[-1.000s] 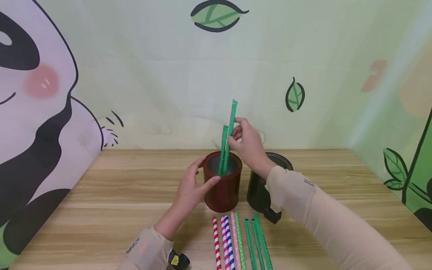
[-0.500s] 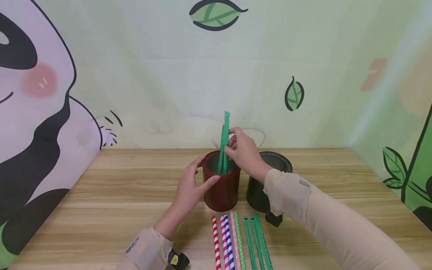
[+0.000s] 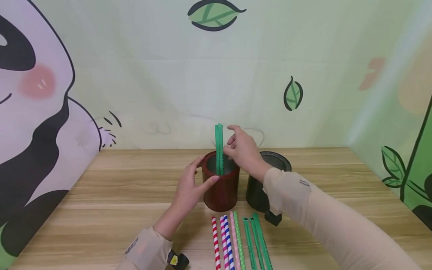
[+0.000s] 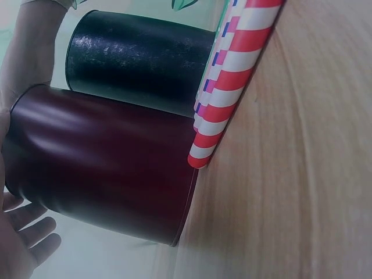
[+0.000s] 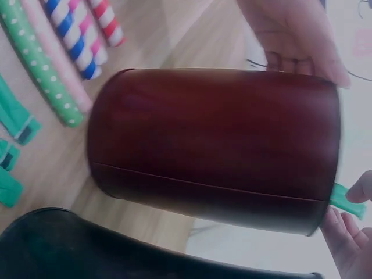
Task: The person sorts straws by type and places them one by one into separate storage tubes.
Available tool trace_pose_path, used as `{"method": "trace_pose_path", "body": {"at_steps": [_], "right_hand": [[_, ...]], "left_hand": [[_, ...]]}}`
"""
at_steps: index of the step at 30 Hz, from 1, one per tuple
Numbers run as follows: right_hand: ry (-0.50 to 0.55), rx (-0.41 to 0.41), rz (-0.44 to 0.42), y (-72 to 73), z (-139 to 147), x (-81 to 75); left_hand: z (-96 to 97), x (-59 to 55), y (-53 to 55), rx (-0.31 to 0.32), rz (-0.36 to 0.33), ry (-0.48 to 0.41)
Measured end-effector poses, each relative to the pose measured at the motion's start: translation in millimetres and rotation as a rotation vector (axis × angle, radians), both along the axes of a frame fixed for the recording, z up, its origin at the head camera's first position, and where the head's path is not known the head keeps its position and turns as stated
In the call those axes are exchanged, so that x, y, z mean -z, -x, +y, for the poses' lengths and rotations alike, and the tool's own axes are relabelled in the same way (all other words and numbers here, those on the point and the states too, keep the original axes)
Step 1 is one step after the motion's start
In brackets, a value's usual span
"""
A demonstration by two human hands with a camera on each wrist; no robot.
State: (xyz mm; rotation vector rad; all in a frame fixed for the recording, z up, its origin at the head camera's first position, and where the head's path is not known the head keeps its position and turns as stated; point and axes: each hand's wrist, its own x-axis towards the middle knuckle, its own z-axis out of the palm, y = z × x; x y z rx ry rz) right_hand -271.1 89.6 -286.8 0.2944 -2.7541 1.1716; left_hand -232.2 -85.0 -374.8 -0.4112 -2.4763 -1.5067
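In the head view my left hand [image 3: 190, 187] holds the dark red pen-holder-like cup [image 3: 221, 195] by its rim, thumb in front and fingers at the left side. Two green-wrapped straws [image 3: 219, 150] stand upright side by side in the cup, their lower ends hidden inside. My right hand [image 3: 244, 150] hovers at the cup's right rim, thumb and fingers apart, just right of the straws. In the right wrist view, a green-wrapped straw [image 5: 349, 200] shows between the parted thumb and fingers of the right hand [image 5: 349, 238].
A black cup [image 3: 258, 195] stands right of the red one, partly behind the right forearm. On the table in front lie a red-striped straw [image 3: 216, 240], pink- and blue-striped straws, a pink straw, a green dotted straw [image 3: 239, 240] and several green-wrapped straws [image 3: 258, 242]. A printed cloth hangs behind.
The right hand has lowered a green-wrapped straw into the red cup beside the other one and let go of it. The left hand has stayed on the cup.
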Motion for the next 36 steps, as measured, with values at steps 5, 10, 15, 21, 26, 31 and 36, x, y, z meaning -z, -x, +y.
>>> {"method": "trace_pose_path", "body": {"at_steps": [5, 10, 15, 21, 26, 31, 36], "right_hand": [[0.037, -0.001, 0.047, -6.3, 4, -14.6], [0.057, -0.016, 0.108, -15.0, 10, -29.9], [0.067, -0.027, 0.139, -22.5, 18, -42.4], [0.052, -0.044, 0.168, -33.5, 24, -54.8], [0.057, -0.055, 0.193, -44.9, 29, -60.9], [0.052, -0.066, 0.196, -55.7, 36, -61.8], [0.019, -0.074, 0.172, -68.6, 45, -59.9]], "left_hand": [[0.1, -0.2, -0.6, -0.003, -0.013, -0.001], [0.1, 0.1, -0.4, -0.003, -0.014, -0.006], [0.1, 0.7, -0.5, -0.003, -0.014, 0.002], [0.3, -0.5, -1.6, -0.004, -0.003, 0.007], [-1.1, 0.0, -0.8, 0.003, 0.008, 0.012], [-2.8, 0.9, 0.0, -0.005, 0.028, 0.037], [-2.9, 0.6, 0.1, -0.015, 0.040, 0.063]]}}
